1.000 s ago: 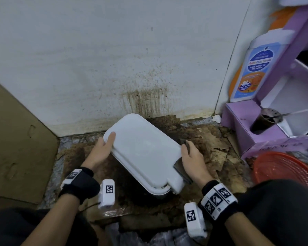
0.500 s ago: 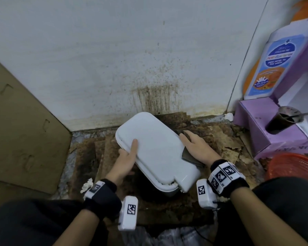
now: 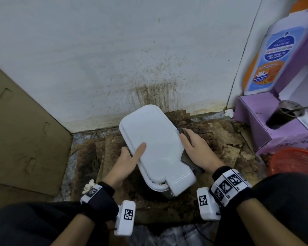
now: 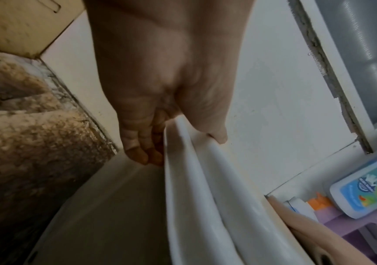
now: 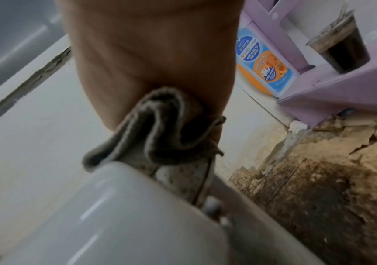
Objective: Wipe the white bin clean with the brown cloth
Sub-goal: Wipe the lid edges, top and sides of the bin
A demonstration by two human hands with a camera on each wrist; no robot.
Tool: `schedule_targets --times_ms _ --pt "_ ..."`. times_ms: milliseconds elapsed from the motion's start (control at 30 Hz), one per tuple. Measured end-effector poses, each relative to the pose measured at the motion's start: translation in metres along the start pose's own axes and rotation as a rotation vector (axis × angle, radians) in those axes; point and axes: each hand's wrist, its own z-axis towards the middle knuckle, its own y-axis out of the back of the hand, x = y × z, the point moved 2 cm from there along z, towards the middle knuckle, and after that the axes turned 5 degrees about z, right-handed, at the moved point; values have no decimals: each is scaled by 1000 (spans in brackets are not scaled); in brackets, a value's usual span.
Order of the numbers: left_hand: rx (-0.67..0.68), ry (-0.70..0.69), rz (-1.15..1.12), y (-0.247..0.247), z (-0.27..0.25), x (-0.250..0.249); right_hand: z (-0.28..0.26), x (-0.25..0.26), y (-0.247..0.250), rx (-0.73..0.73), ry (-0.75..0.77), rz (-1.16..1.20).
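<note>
The white bin (image 3: 156, 144) stands with its lid down on stained, torn cardboard, slanting from the far wall toward me. My left hand (image 3: 130, 157) grips the lid's left edge, thumb on top and fingers curled under the rim (image 4: 182, 179). On the bin's right side, my right hand (image 3: 196, 151) holds the brown cloth (image 3: 185, 159) pressed against the lid's edge. In the right wrist view the cloth (image 5: 160, 129) is bunched under the palm against the white lid (image 5: 114, 215). The right fingertips are hidden.
A stained white wall (image 3: 149, 59) rises close behind the bin. Cardboard (image 3: 25, 139) leans at the left. At the right are a purple box (image 3: 256, 121) with a cup of dark drink (image 3: 283, 116), a blue-labelled bottle (image 3: 272, 59) and a red basket (image 3: 295, 162).
My left hand slid from the lid's far left corner toward me along the left edge, its thumb now on top. My right hand and the cloth moved farther along the right edge.
</note>
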Motion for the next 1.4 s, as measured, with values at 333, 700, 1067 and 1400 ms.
schedule_targets --times_ms 333,700,1067,1400 --pt "66 -31 276 27 21 -29 -21 -13 -49 -198 -126 152" --pt "24 -46 219 26 8 -34 -14 -20 -69 -225 -101 255" --pt "-349 -368 801 14 -22 -48 -14 -15 -64 -140 -34 430" --pt "-345 -436 810 -9 -36 -29 4 -16 -94 55 -140 838"
